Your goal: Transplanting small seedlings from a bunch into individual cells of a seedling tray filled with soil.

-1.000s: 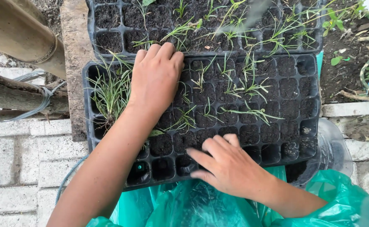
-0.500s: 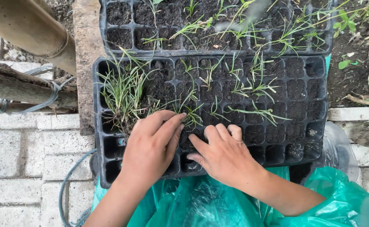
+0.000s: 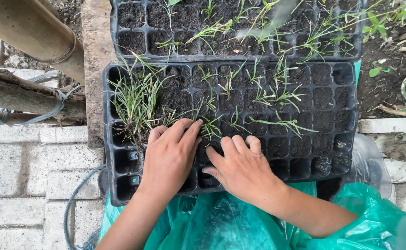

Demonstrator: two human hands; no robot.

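**Black seedling tray, partly planted**

I see the black plastic seedling tray (image 3: 346,139) lying flat, its long side running left to right, many small square cells filled with dark soil. Thin green seedlings (image 3: 277,97) stand in cells across its middle. A loose clump of grassy seedlings (image 3: 136,99) lies over the tray's left end. Several cells along the tray's near edge are empty.

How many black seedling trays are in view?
2. The near tray lies under the left hand and right hand. The far tray sits just behind it, cut off by the top edge, so more may lie beyond.
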